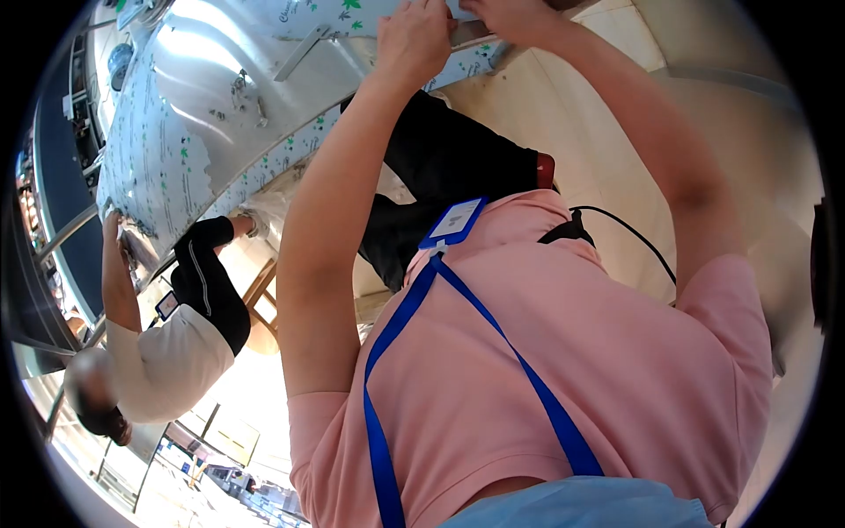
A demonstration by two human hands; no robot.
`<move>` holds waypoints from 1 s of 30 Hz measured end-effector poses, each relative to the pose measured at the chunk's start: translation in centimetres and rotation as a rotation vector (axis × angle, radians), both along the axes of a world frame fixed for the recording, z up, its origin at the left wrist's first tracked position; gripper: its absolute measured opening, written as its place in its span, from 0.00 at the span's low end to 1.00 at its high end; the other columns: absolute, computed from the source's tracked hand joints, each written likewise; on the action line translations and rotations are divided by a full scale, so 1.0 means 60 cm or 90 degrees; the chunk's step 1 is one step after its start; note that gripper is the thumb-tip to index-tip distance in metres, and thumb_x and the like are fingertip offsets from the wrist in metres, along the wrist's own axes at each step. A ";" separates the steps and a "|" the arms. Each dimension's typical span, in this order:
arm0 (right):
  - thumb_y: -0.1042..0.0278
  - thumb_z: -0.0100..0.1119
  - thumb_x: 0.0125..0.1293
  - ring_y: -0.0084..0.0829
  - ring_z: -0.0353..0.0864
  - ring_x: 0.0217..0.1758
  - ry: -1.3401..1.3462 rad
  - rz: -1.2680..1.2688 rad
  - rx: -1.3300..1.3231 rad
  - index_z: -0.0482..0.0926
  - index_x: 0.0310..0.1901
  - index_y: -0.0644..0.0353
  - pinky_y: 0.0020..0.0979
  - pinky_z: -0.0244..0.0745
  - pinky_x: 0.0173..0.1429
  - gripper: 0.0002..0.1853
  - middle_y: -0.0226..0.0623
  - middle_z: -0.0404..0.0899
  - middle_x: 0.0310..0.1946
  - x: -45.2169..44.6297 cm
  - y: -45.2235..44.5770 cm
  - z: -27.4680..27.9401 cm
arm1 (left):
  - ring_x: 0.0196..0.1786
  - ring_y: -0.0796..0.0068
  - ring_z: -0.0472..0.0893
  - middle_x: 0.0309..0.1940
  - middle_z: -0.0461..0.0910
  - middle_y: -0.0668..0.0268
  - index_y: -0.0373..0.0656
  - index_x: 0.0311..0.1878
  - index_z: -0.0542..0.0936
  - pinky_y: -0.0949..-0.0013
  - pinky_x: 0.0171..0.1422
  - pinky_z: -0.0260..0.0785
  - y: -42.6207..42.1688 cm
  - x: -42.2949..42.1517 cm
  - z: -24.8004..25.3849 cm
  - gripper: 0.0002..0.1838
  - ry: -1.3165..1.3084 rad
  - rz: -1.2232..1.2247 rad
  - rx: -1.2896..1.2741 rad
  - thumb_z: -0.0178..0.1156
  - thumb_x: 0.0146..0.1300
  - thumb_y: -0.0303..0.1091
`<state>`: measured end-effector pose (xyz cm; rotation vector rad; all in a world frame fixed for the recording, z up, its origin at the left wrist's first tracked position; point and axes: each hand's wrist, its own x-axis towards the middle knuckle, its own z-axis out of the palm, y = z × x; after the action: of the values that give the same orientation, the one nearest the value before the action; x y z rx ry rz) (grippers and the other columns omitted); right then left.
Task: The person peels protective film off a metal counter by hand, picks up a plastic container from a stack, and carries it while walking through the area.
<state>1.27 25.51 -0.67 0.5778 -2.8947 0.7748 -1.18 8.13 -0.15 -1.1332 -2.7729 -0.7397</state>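
On my feed's far left, a co-worker (180, 365) in a white top has one hand at the edge of the worktop (233, 150). Leaf-printed film (167, 154) covers part of that surface, with small metal pieces (261, 113) lying to its right, then a flat metal strip (302, 53). Next I see the left hand (414, 40), fingers curled, near the worktop's edge; just beside it is the right hand (515, 19). I cannot tell what either grips, as the view cuts both off.
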 end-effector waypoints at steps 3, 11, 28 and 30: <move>0.67 0.52 0.57 0.51 0.74 0.36 -0.006 -0.008 -0.081 0.74 0.30 0.63 0.44 0.69 0.40 0.08 0.49 0.74 0.29 -0.021 0.001 0.005 | 0.36 0.50 0.74 0.31 0.74 0.54 0.39 0.33 0.71 0.52 0.40 0.65 -0.002 0.000 -0.004 0.07 0.012 0.004 -0.015 0.53 0.56 0.32; 0.65 0.55 0.54 0.50 0.74 0.36 -0.021 0.026 0.033 0.74 0.30 0.61 0.44 0.69 0.40 0.08 0.49 0.75 0.28 -0.008 -0.005 0.025 | 0.37 0.51 0.74 0.32 0.74 0.55 0.40 0.35 0.71 0.52 0.40 0.64 0.000 0.004 -0.004 0.07 0.027 0.032 -0.025 0.53 0.57 0.34; 0.67 0.52 0.56 0.50 0.75 0.33 -0.070 0.013 0.011 0.75 0.28 0.63 0.44 0.70 0.39 0.08 0.51 0.75 0.26 -0.010 -0.008 0.003 | 0.37 0.51 0.74 0.31 0.73 0.53 0.39 0.31 0.71 0.53 0.39 0.64 0.000 0.001 -0.007 0.06 0.026 0.026 0.015 0.52 0.57 0.32; 0.66 0.52 0.57 0.51 0.75 0.33 -0.054 0.016 -0.002 0.74 0.28 0.63 0.44 0.70 0.38 0.08 0.51 0.75 0.26 -0.010 -0.008 0.001 | 0.36 0.51 0.73 0.30 0.73 0.53 0.38 0.31 0.72 0.53 0.39 0.64 0.000 0.001 -0.005 0.06 0.021 0.028 0.018 0.52 0.57 0.32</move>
<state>0.68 25.04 -0.61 0.5961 -2.9678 0.8277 -1.12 8.11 -0.46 -1.0671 -2.7419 -0.7471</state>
